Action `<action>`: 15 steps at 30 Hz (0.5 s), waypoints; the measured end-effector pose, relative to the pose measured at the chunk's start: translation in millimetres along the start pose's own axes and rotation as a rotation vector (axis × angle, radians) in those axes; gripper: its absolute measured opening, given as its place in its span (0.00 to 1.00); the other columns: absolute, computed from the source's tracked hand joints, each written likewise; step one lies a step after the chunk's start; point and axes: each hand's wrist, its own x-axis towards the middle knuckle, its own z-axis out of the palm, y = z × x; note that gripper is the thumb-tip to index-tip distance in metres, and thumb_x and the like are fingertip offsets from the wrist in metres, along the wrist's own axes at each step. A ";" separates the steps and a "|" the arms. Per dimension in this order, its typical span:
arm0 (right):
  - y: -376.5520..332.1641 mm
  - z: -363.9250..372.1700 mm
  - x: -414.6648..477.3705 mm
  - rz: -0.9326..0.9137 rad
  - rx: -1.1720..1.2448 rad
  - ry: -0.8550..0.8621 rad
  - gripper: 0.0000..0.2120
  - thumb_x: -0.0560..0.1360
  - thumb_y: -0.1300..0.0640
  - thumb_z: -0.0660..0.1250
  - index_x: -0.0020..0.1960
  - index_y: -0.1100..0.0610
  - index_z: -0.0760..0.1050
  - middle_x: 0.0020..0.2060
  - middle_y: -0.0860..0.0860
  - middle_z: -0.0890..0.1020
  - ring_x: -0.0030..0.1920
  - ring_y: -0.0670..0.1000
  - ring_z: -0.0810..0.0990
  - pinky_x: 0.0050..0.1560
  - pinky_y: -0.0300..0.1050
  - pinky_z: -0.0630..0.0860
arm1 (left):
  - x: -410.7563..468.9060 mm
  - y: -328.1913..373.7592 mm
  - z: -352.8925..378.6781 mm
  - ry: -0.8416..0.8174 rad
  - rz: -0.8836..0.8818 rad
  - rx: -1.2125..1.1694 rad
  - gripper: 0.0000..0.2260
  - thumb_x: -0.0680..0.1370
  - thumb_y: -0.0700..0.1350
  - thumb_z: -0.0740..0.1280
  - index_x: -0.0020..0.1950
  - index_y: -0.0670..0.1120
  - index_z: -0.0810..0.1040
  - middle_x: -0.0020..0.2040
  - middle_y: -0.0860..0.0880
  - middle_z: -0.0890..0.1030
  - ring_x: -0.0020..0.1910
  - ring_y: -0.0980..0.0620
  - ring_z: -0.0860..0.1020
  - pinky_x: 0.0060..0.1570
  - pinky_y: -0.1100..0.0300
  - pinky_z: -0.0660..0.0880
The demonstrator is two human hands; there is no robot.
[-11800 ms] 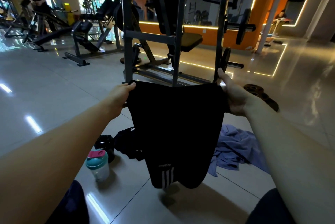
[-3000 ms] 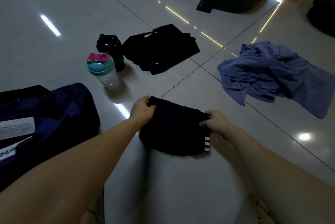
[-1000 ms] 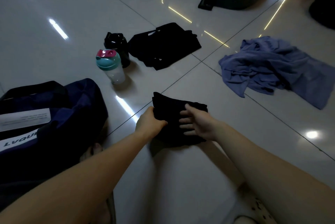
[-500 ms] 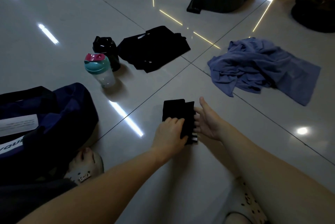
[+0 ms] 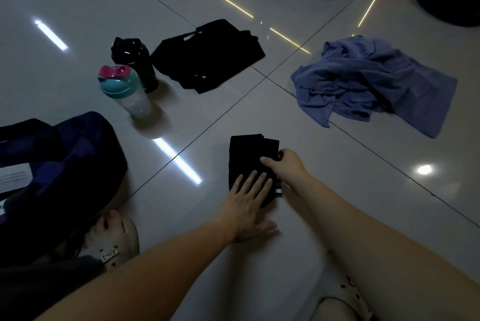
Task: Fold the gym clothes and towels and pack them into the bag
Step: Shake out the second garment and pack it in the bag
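On the floor, at the centre of the head view, we see the folded black shorts (image 5: 248, 158). Our left hand (image 5: 246, 206) lies flat on their near end, fingers straight and spread. Our right hand (image 5: 284, 164) pinches their right edge with curled fingers. The dark blue bag (image 5: 78, 159) sits at 9 o'clock and the crumpled blue towel (image 5: 368, 81) at 2. A black garment (image 5: 207, 60) lies at 12, with a teal-lidded bottle (image 5: 124, 92) and a black bottle (image 5: 136, 63) at 10.

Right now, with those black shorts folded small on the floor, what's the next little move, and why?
Probably lift the shorts toward the bag on the left. They lie in a compact fold, left hand flat on them, right hand pinching their edge.
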 end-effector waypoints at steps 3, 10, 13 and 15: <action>-2.3 2.1 10.7 0.053 0.021 -0.023 0.19 0.71 0.52 0.78 0.55 0.64 0.80 0.50 0.58 0.85 0.49 0.57 0.85 0.51 0.53 0.82 | -0.7 -16.3 -4.4 0.116 0.073 -0.170 0.38 0.80 0.69 0.46 0.84 0.47 0.47 0.83 0.48 0.46 0.82 0.47 0.43 0.80 0.46 0.44; 2.6 16.6 25.8 0.147 -0.103 -0.043 0.25 0.66 0.52 0.81 0.54 0.65 0.78 0.49 0.59 0.84 0.48 0.59 0.85 0.50 0.54 0.82 | 6.6 -48.4 -28.6 0.348 -0.775 -1.096 0.24 0.76 0.61 0.70 0.66 0.49 0.74 0.57 0.53 0.79 0.56 0.50 0.79 0.57 0.52 0.77; -3.2 24.7 15.2 0.139 -0.109 -0.060 0.21 0.69 0.55 0.79 0.55 0.64 0.79 0.49 0.59 0.84 0.49 0.58 0.84 0.51 0.52 0.81 | 20.3 -53.6 -38.3 0.228 -0.913 -1.625 0.24 0.71 0.52 0.78 0.62 0.43 0.77 0.54 0.46 0.84 0.50 0.45 0.84 0.55 0.48 0.82; -7.3 27.6 7.3 0.143 -0.048 -0.094 0.17 0.70 0.59 0.78 0.54 0.65 0.79 0.49 0.60 0.85 0.48 0.58 0.84 0.51 0.54 0.82 | 18.5 -58.5 -47.7 0.141 -0.914 -1.866 0.22 0.70 0.46 0.79 0.61 0.40 0.80 0.51 0.41 0.86 0.47 0.42 0.85 0.51 0.46 0.83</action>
